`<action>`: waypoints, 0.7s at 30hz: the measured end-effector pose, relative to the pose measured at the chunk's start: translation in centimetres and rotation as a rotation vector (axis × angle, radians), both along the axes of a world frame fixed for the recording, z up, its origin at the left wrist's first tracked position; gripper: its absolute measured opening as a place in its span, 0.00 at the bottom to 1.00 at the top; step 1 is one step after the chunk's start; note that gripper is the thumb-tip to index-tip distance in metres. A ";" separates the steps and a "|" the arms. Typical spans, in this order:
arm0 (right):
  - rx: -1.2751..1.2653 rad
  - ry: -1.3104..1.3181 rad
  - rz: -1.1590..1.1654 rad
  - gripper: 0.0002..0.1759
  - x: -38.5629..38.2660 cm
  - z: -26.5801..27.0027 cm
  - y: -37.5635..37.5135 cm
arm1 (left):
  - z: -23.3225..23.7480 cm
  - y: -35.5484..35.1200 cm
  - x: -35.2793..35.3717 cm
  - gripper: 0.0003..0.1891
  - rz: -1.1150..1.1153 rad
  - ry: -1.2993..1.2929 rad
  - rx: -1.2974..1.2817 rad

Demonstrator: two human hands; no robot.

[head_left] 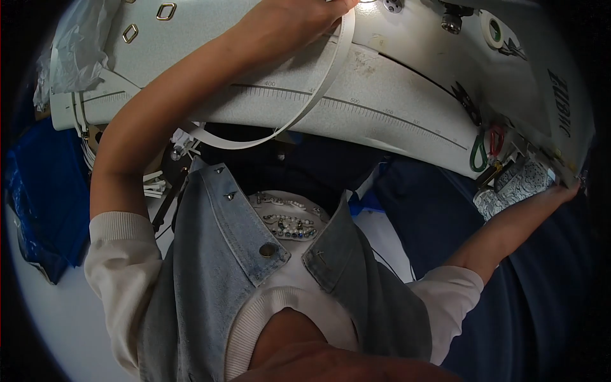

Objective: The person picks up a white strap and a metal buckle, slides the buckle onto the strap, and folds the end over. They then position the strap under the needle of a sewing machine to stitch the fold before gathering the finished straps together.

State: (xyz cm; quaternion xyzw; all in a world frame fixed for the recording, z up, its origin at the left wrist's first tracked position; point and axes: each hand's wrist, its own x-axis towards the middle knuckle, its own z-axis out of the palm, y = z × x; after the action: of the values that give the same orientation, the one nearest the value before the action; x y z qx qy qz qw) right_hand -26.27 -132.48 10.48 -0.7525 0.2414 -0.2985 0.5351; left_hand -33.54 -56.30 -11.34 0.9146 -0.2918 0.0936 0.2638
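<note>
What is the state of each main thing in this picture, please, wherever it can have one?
Left hand, at the white strap, fingertips cut off by the frame; grip unclear
Right hand, at the machine's right end, grip hidden
White strap, curved in a loop below the table edge
Light, on
Two metal rings, lying apart
Plastic bag, crumpled
Denim vest, unfastened

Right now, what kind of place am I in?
Probably a sewing workshop: there's what looks like a sewing machine, a work table with a ruler scale printed along its edge, and a white strap draping over that edge.
</note>
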 end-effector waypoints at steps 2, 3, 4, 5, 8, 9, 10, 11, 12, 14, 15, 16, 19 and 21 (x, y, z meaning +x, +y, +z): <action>-0.004 -0.125 0.027 0.23 -0.4 -0.6 1.9 | 0.0 0.1 0.1 0.18 0.001 0.008 0.002; 0.001 -0.124 0.025 0.23 -0.5 -0.8 2.7 | 0.0 0.1 0.1 0.18 0.000 0.012 0.006; 0.003 -0.131 0.026 0.23 -0.5 -0.8 3.2 | 0.0 0.0 0.2 0.18 -0.003 0.018 0.009; 0.003 -0.139 0.027 0.23 -0.7 -0.7 3.6 | 0.1 0.0 0.2 0.18 -0.006 0.023 0.010; 0.000 -0.187 0.010 0.23 -0.9 -0.8 4.7 | 0.3 -0.2 0.3 0.18 -0.008 0.029 0.005; 0.001 -0.209 0.004 0.23 -0.8 -0.9 5.0 | 0.4 -0.2 0.3 0.18 -0.006 0.031 0.005; 0.004 -0.231 -0.003 0.23 -0.7 -1.2 5.3 | 0.5 -0.1 0.2 0.18 -0.005 0.034 0.007; 0.007 -0.253 -0.011 0.23 -0.7 -1.6 5.6 | 0.6 -0.2 0.3 0.18 -0.005 0.037 0.009; 0.009 -0.254 -0.012 0.23 -0.7 -2.0 5.9 | 0.8 -0.2 0.2 0.18 -0.005 0.040 0.011; -0.087 -0.387 0.036 0.23 -0.8 -3.1 7.5 | 1.2 -0.2 0.1 0.18 -0.004 0.045 0.015; -0.085 -0.391 0.035 0.23 -0.9 -4.3 9.1 | 1.4 -0.2 0.1 0.18 -0.003 0.046 0.017; -0.171 -0.525 0.073 0.25 -1.6 -5.6 13.5 | 1.7 -0.2 0.1 0.18 -0.006 0.045 0.018; -0.213 -0.602 0.099 0.27 -2.1 -5.9 13.6 | 2.5 -0.6 0.2 0.18 -0.008 0.036 0.019; -0.121 -0.468 0.070 0.27 -2.3 -5.2 8.0 | 2.9 -0.8 0.3 0.18 -0.017 0.033 0.017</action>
State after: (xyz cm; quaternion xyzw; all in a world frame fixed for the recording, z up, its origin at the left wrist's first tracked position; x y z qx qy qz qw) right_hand -28.61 -124.52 5.32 -0.7017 0.0662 -0.4598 0.5403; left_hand -33.21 -57.06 -8.45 0.9158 -0.2958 0.0737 0.2614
